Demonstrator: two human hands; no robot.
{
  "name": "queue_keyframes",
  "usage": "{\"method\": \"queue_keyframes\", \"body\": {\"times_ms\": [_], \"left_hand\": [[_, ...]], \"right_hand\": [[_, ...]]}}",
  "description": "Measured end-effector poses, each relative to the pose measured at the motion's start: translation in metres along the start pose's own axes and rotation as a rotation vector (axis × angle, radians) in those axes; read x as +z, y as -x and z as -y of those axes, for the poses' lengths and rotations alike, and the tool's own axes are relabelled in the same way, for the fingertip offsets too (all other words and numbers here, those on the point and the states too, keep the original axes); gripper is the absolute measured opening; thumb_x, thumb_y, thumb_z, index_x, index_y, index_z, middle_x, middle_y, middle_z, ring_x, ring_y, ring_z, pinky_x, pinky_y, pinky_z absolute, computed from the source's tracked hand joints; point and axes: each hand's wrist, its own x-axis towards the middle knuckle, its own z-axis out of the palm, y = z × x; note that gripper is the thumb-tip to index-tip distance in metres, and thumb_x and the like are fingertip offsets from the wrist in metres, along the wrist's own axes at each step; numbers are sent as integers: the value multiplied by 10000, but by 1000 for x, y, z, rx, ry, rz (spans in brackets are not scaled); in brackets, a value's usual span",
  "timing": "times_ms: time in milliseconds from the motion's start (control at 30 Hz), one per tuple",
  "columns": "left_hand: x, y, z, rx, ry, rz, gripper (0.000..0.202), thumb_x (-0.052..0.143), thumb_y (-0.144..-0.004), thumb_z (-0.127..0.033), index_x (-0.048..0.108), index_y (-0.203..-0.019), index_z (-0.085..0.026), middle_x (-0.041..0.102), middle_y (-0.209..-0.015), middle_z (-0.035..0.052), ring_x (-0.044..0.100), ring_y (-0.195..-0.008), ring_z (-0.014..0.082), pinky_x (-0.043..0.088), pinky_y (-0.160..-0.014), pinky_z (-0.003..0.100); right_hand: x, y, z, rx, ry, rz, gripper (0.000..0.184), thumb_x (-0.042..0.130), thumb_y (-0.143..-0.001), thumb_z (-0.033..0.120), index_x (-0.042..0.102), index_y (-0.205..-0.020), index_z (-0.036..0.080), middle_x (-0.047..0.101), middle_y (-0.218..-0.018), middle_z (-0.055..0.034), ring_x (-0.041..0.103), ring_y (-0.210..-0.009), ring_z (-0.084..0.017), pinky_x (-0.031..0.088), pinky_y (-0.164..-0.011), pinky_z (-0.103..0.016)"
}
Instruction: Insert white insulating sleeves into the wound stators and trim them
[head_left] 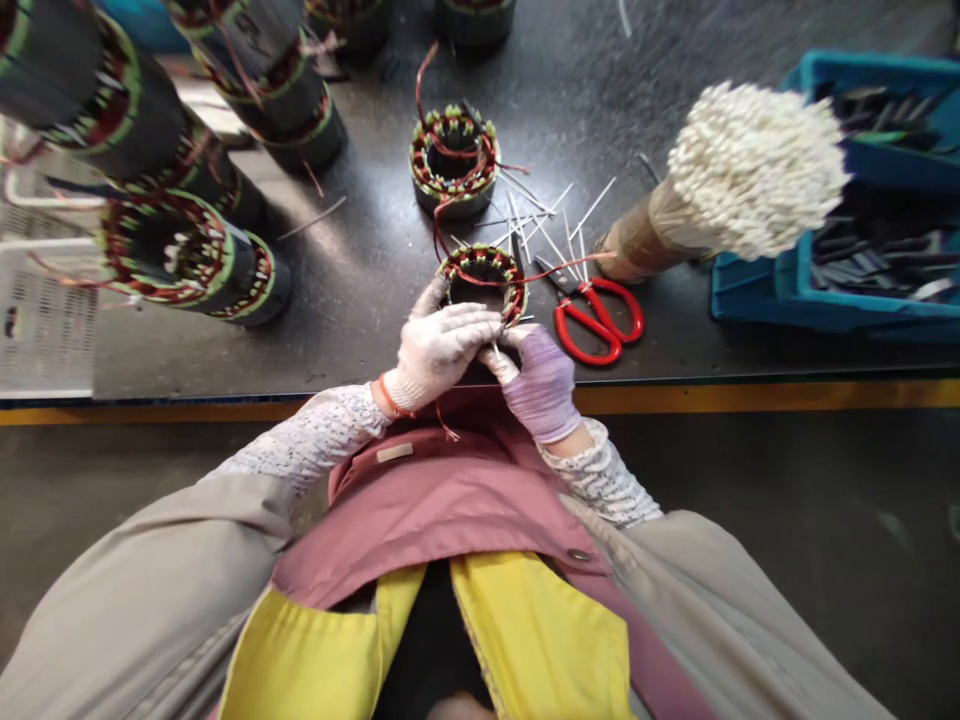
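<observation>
A stator (517,300), a ring with red-brown windings and yellow-green insulation, stands at the table's front edge. My left hand (446,345), in a white glove, is closed around its near left side, thumb on the left and fingers across the front. At the near right side of the ring, my right hand (541,385), in a purple glove with pale fingertips, is pinched on what looks like a thin white stick (496,347). The fingertips of both hands nearly meet, so the exact contact is partly hidden. Copper lead wires (559,268) stretch from the ring to the right.
Red-handled scissors (589,320) and scattered thin white sticks (574,240) lie right of the ring. Behind it sits another stator (454,190). Stacked stators (247,270) stand left. A wrapped bundle of white sticks (667,225) and blue bins (757,290) are right.
</observation>
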Motion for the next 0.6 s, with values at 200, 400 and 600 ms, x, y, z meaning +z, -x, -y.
{"method": "queue_keyframes", "body": {"times_ms": [200, 400, 600], "left_hand": [[-8, -8, -1, -71, 33, 109, 292, 511, -1021, -363, 685, -1203, -214, 768, -1170, 56, 703, -1159, 183, 408, -1205, 455], [-18, -9, 12, 199, 20, 144, 260, 521, -1021, -286, 689, -1209, -219, 741, -1241, 74, 707, -1147, 189, 439, -1177, 454], [-34, -15, 0, 301, -218, 337, 310, 529, -999, -270, 693, -1261, -247, 739, -1239, 96, 739, -1036, 232, 581, -983, 435]], "right_hand": [[-44, -2, 12, -427, 277, 115, 231, 556, -958, 312, 623, -775, 188, 661, -738, -55, 527, -621, -151, 310, -565, -292], [-54, 0, 45, 259, -501, 184, 338, 522, -922, 458, 475, -684, 222, 572, -633, 6, 442, -452, -92, 344, -442, -239], [-38, -64, 36, 526, -957, 170, 428, 483, -924, 497, 394, -606, 225, 430, -554, 49, 326, -367, -50, 299, -351, -215]]}}
